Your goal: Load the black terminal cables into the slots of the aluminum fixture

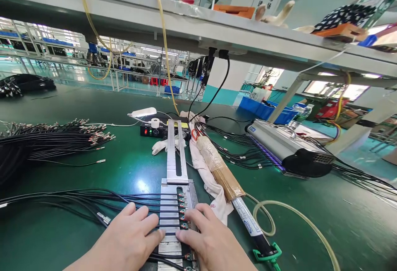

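Note:
A long metal jig (173,171) lies on the green bench, with several thin black wires (93,200) laid across its slots and their small terminals (182,209) lined up on the right side. My left hand (130,238) rests on the wires at the jig's left edge, fingers curled and pressing a wire into a slot. My right hand (211,242) lies on the jig's right edge, fingers bent, its fingertips pinching at a terminal (185,225). The two hands almost touch over the jig.
A taped glue syringe (226,180) with a clear hose (294,217) lies right of the jig on a white cloth (201,167). A bundle of black wires (46,142) sits at the left, a black controller box (155,129) behind, a grey UV lamp unit (288,147) at the right.

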### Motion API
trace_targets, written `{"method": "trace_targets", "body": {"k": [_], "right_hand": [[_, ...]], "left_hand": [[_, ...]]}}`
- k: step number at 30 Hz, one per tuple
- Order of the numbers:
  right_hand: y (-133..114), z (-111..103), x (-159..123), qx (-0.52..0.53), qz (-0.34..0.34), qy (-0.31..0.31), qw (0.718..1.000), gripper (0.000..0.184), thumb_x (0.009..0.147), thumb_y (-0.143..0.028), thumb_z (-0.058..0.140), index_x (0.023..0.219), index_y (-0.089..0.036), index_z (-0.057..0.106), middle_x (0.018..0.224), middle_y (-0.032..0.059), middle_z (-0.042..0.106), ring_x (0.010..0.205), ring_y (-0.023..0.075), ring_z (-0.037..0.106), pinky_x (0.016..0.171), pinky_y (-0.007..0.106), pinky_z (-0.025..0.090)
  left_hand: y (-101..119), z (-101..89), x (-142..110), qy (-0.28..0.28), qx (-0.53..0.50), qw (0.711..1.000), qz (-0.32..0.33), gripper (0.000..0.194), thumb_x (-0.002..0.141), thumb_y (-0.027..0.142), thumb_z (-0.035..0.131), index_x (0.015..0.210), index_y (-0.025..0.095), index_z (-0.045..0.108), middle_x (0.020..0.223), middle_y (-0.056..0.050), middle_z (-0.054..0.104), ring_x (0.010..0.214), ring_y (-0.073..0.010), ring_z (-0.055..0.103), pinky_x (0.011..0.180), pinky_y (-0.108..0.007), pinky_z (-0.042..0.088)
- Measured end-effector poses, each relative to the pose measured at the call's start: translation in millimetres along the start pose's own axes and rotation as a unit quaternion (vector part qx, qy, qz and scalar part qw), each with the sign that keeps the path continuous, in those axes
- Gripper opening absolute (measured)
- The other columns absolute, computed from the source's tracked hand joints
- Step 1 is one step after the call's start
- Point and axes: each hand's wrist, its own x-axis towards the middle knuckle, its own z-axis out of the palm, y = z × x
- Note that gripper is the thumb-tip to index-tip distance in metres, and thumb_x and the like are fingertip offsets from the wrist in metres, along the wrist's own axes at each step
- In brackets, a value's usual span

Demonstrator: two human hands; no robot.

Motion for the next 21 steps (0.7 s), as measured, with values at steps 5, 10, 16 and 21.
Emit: {"method": "trace_targets", "body": {"k": [5, 10, 16, 21], "right_hand": [[-0.2, -21.0, 0.1, 0.111, 0.037, -0.016, 0.993, 0.038, 0.087, -0.001, 0.047, 0.103, -0.024, 0.071, 0.111, 0.0061, 0.062, 0.108, 0.0182, 0.052, 0.094, 0.033, 0.047], [-0.9, -29.3, -0.6, 0.154, 0.054, -0.016, 0.986, 0.035, 0.088, 0.0, 0.046, 0.108, -0.019, 0.068, 0.114, 0.0063, 0.064, 0.109, 0.0179, 0.053, 0.097, 0.033, 0.046], [-1.6, -30.3, -2.3, 0.183, 0.06, -0.015, 0.981, 0.032, 0.088, -0.002, 0.049, 0.111, -0.016, 0.067, 0.115, 0.0076, 0.064, 0.11, 0.0183, 0.052, 0.099, 0.033, 0.044], [-1.3, -33.9, -3.5, 0.191, 0.071, -0.019, 0.979, 0.033, 0.086, -0.002, 0.052, 0.113, -0.015, 0.066, 0.116, 0.0081, 0.063, 0.111, 0.0192, 0.052, 0.1, 0.034, 0.043]], "left_hand": [[1.4, 5.6, -5.8, -0.049, -0.004, 0.998, 0.03, 0.009, 0.081, 0.019, 0.055, 0.074, 0.024, 0.053, 0.068, 0.005, 0.054, 0.061, -0.015, 0.04, 0.059, -0.033, 0.023], [9.6, 9.2, -10.7, -0.087, 0.008, 0.996, 0.023, 0.022, 0.072, 0.007, 0.053, 0.061, 0.023, 0.041, 0.058, 0.006, 0.052, 0.058, -0.015, 0.044, 0.057, -0.031, 0.028], [4.4, -18.1, 1.2, -0.089, -0.034, 0.995, -0.017, 0.015, 0.084, 0.014, 0.047, 0.074, 0.025, 0.05, 0.075, 0.006, 0.062, 0.069, -0.0139, 0.055, 0.069, -0.024, 0.043], [6.6, -20.1, 2.3, -0.053, 0.062, 0.997, -0.002, 0.021, 0.085, 0.01, 0.039, 0.082, 0.023, 0.055, 0.08, 0.001, 0.064, 0.074, -0.0168, 0.06, 0.074, -0.026, 0.049]]}}
